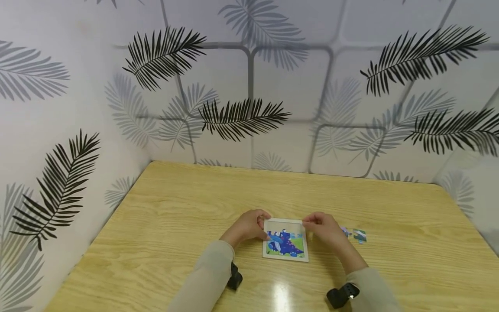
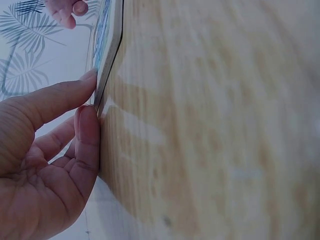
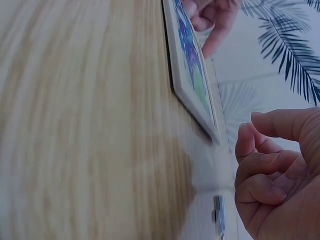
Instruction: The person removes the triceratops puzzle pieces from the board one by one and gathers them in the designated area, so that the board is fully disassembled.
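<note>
A square jigsaw puzzle in a white-rimmed tray [image 1: 286, 259] lies flat on the table, showing a blue-purple dinosaur on green. Along its top runs a pale strip without picture. My left hand [image 1: 247, 226] holds the tray's left side, thumb [image 2: 75, 92] against the rim and forefinger bent beside it. By the top right corner is my right hand [image 1: 324, 227]. In the right wrist view that hand [image 3: 280, 165] has loosely curled fingers, thumb and forefinger close together, a small gap from the tray, with nothing visible between them.
Two loose puzzle pieces lie to the right of the tray: a purple one [image 1: 345, 232], partly behind the right wrist, and a green-blue one [image 1: 360, 235]. The wooden table [image 1: 175, 208] meets a wall [image 1: 280, 86] with leaf patterns at the back and left.
</note>
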`<state>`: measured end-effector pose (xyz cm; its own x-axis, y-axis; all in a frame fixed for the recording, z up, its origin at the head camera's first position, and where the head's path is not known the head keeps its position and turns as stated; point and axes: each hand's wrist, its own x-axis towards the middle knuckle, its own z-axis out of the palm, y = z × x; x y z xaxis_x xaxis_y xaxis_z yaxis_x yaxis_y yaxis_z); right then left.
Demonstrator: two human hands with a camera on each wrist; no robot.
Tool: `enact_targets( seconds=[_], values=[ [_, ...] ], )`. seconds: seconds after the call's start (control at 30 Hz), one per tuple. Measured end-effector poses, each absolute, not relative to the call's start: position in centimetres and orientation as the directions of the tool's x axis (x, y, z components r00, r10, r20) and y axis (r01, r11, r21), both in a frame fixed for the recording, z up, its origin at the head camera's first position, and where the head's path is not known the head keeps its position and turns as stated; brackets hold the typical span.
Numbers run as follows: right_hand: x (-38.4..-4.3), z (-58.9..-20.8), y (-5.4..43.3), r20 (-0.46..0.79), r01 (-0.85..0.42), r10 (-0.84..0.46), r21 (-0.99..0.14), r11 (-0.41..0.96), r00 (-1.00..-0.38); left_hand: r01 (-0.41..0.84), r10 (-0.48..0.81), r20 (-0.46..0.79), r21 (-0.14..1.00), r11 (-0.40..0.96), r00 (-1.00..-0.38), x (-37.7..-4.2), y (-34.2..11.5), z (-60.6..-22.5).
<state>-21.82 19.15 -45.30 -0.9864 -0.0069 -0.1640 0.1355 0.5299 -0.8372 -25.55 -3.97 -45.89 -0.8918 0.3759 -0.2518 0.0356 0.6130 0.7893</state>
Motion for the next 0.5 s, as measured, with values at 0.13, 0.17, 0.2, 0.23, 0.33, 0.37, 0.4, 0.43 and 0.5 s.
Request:
enact_targets(
  seconds=[0.13, 0.17, 0.2, 0.23, 0.33, 0.37, 0.4, 0.43, 0.5],
  values=[
    [-21.9, -45.2, 17.8, -0.166, 0.126, -0.027, -0.834, 0.537, -0.986, 0.034, 0.381, -0.251, 0.796, 0.604, -0.890, -25.5, -4.0, -45.9],
    [-21.9, -45.3, 17.5, -0.161, 0.117, -0.034, -0.834, 0.538, -0.986, 0.030, 0.379, -0.253, 0.797, 0.603, -0.890, -25.5, -4.0, -45.9],
    [-21.9, -45.3, 17.2, -0.159, 0.111, -0.043, -0.837, 0.536, -0.986, 0.025, 0.376, -0.257, 0.797, 0.604, -0.890, -25.5, -3.9, -45.9],
    [-21.9, -45.3, 16.8, -0.157, 0.106, -0.052, -0.839, 0.535, -0.986, 0.023, 0.375, -0.259, 0.797, 0.604, -0.890, -25.5, -3.9, -45.8],
    [-21.7, -45.4, 15.9, -0.154, 0.090, -0.077, -0.842, 0.533, -0.985, 0.023, 0.373, -0.258, 0.796, 0.605, -0.891, -25.5, -4.0, -45.6],
    [-21.7, -45.5, 15.6, -0.151, 0.082, -0.090, -0.845, 0.528, -0.984, 0.025, 0.375, -0.257, 0.796, 0.605, -0.891, -25.5, -4.0, -45.5],
    [-21.6, -45.6, 15.4, -0.150, 0.074, -0.103, -0.848, 0.524, -0.983, 0.031, 0.379, -0.255, 0.795, 0.606, -0.890, -25.5, -4.0, -45.5],
    [-21.6, -45.7, 15.1, -0.149, 0.068, -0.114, -0.850, 0.522, -0.982, 0.037, 0.384, -0.252, 0.794, 0.607, -0.889, -25.5, -4.0, -45.5],
    [-21.5, -45.8, 14.8, -0.141, 0.052, -0.134, -0.853, 0.519, -0.981, 0.049, 0.394, -0.244, 0.796, 0.604, -0.886, -25.6, -3.9, -45.5]
  ],
)
